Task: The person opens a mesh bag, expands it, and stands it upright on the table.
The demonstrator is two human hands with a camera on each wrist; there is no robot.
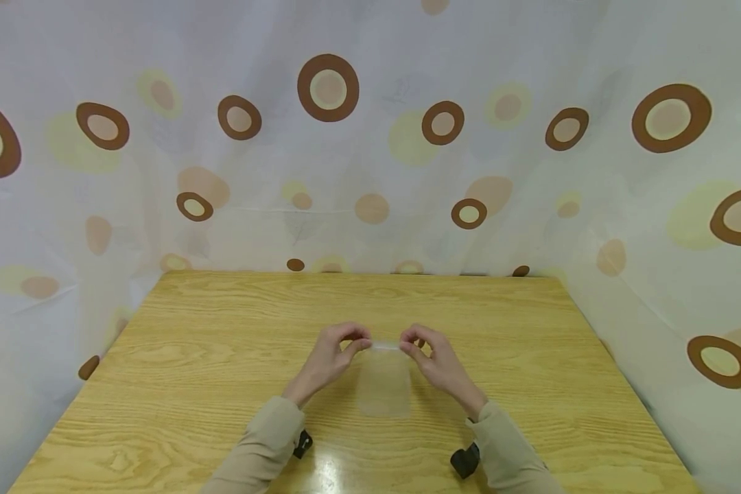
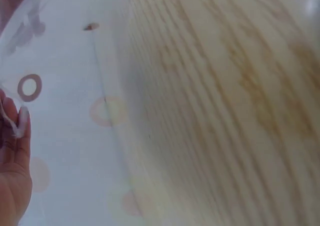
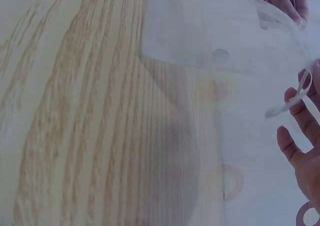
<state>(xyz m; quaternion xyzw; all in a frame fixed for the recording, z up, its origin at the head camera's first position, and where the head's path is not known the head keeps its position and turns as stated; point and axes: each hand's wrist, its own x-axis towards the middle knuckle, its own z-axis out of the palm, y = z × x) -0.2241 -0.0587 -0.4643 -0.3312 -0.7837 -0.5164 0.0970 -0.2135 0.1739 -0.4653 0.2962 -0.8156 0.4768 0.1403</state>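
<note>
A clear plastic zip bag (image 1: 384, 387) hangs between my hands over the wooden table, its whitish top strip stretched level. My left hand (image 1: 328, 358) pinches the left end of that strip with thumb and forefinger. At the right end my right hand (image 1: 437, 360) has the same kind of pinch. In the right wrist view the see-through bag (image 3: 185, 31) shows a rounded lower corner above the wood, and its edge curls at the fingers of my right hand (image 3: 309, 136). The left wrist view catches only part of my left hand (image 2: 14, 181).
The wood-grain table (image 1: 222, 322) spreads out on all sides of the hands. A pale curtain-like sheet (image 1: 370, 158) with brown ring patterns encloses the back and both sides. Black wrist devices (image 1: 465, 461) show below the beige sleeves (image 1: 262, 439).
</note>
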